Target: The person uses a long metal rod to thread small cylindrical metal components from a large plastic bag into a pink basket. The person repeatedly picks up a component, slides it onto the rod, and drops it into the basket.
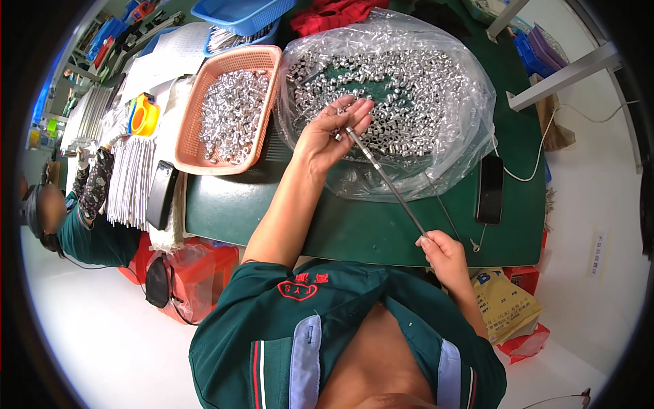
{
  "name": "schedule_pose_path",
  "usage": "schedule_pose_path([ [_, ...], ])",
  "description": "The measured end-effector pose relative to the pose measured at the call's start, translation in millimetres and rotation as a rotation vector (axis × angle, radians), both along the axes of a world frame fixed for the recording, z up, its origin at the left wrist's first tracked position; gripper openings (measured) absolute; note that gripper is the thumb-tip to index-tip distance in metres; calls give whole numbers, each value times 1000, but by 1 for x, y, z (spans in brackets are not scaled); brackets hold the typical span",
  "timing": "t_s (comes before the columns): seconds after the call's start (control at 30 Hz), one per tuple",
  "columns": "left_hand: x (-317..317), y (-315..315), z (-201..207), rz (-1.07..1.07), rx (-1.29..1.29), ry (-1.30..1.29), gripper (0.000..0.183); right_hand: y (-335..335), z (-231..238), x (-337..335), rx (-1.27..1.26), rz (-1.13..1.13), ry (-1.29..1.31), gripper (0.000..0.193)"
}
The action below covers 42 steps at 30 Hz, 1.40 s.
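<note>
My right hand point(444, 259) is closed round the lower end of a thin dark metal rod point(398, 196), which slants up to the left. A few short silvery sleeves point(368, 155) sit on the rod's upper end. The tip lies beside the fingers of my left hand point(328, 136). That hand is palm up and cupped, with a few small metal sleeves point(336, 135) in it. Beneath and beyond it, a clear plastic bag point(470, 95) lies spread out, full of loose metal sleeves point(422, 112).
A pink basket point(182, 153) of small metal parts stands left of the bag, with blue baskets point(235, 15) behind. Black phones point(490, 189) point(162, 194) lie on the green table point(381, 238). A co-worker point(95, 218) sits at left beside bundled rods point(131, 177). A metal post point(565, 78) rises at right.
</note>
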<state>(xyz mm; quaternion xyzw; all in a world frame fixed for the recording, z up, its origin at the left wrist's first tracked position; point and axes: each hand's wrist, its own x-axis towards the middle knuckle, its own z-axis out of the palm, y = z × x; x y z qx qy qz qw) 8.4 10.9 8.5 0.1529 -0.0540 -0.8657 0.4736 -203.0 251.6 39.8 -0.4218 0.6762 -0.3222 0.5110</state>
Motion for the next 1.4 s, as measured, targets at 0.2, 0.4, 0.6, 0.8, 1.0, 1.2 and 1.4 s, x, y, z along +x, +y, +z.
schedule_pose_path([
  [0.2, -10, 6, -2, 0, 21, 19, 33, 0, -5, 5, 8, -31, -61, 17],
  [0.4, -11, 10, 5, 2, 69, 74, 16, -4, -12, 7, 52, -70, -230, 16],
  [0.6, -1, 6, 5, -6, 116, 123, 33, 0, -8, -2, 31, -28, -263, 15],
  [0.8, 4, 5, 3, -103, 4, 47, 45, -2, 1, -13, -37, 102, 6, 16],
  [1.0, 5, -1, -9, -215, -96, -32, 48, -6, 12, -28, -165, 193, 186, 16],
  [1.2, -7, 9, -7, -314, -118, -228, 45, -21, 40, -38, -193, 261, 444, 15],
  [1.4, -5, 10, -4, -233, 16, -6, 47, -27, 36, -42, -179, 251, 371, 14],
])
